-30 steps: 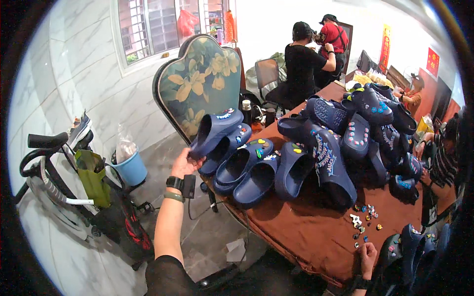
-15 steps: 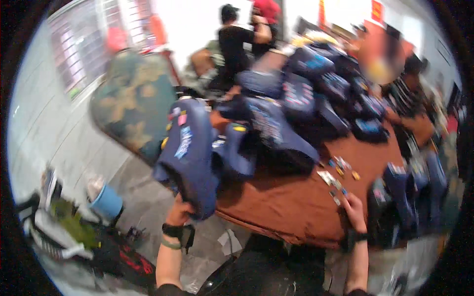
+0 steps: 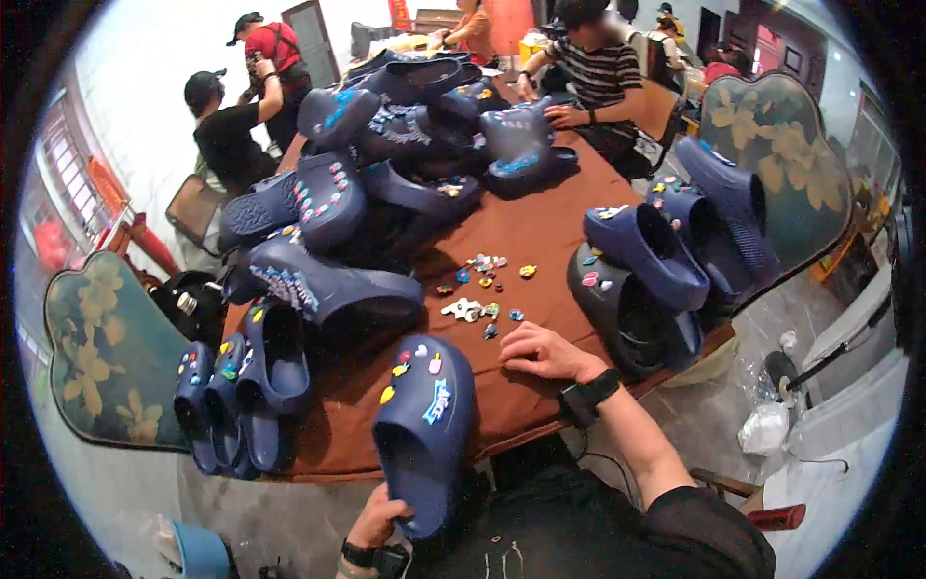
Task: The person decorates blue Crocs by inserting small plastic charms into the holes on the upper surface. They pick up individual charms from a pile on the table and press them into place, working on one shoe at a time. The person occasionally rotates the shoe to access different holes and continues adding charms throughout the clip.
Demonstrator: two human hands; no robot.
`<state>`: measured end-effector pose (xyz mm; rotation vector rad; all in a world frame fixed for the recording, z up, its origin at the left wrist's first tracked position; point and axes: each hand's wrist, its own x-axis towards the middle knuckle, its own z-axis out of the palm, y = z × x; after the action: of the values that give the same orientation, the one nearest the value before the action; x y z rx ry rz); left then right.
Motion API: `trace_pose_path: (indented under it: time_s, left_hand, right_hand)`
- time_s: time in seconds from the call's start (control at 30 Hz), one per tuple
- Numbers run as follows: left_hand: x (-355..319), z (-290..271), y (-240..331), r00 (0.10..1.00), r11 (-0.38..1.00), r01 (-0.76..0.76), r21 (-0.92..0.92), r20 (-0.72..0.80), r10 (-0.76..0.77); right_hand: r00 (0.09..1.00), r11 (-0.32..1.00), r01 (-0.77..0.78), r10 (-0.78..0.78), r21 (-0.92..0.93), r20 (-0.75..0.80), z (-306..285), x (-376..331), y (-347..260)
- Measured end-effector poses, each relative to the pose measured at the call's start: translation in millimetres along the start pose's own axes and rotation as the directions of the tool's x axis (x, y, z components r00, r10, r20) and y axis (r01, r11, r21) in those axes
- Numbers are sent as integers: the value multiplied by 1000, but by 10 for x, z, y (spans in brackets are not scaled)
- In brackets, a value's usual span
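Note:
My left hand grips the heel end of a dark blue foam slipper at the table's near edge. Its closed toe points away from me and carries small yellow, red and pink charms and a light-blue lettered one. My right hand rests open on the brown cloth, fingers slightly bent and apart, with nothing visible in it. Just beyond its fingertips lie small loose charms: a white piece, a blue one, a yellow one and several others.
A heap of decorated slippers covers the table's far left, with a row of slippers at the near left. More slippers stand on the right. Patterned chair backs flank the table. A co-worker in stripes sits across; others are behind.
My view has swung to the right. The slipper in my left hand has come down and nearer me, at the table's edge. My right hand stays by the loose charms.

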<state>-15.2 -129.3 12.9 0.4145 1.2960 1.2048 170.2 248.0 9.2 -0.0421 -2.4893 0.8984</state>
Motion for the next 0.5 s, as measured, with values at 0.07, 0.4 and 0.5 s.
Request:
trace_pose_path:
  time_s: [0.07,0.4,0.5]
  left_hand:
    - [115,29,-59,1000,997,-7,73,-9,8]
    - [463,517,81,982,888,-171,427,146,118]
    - [442,640,617,997,439,19,898,18,-81]
  right_hand:
    - [978,970,160,-131,-182,161,28,-4,21]
    - [999,958,-43,45,-284,4,158,367,268]
    - [945,978,-201,210,59,-251,342,364,310]
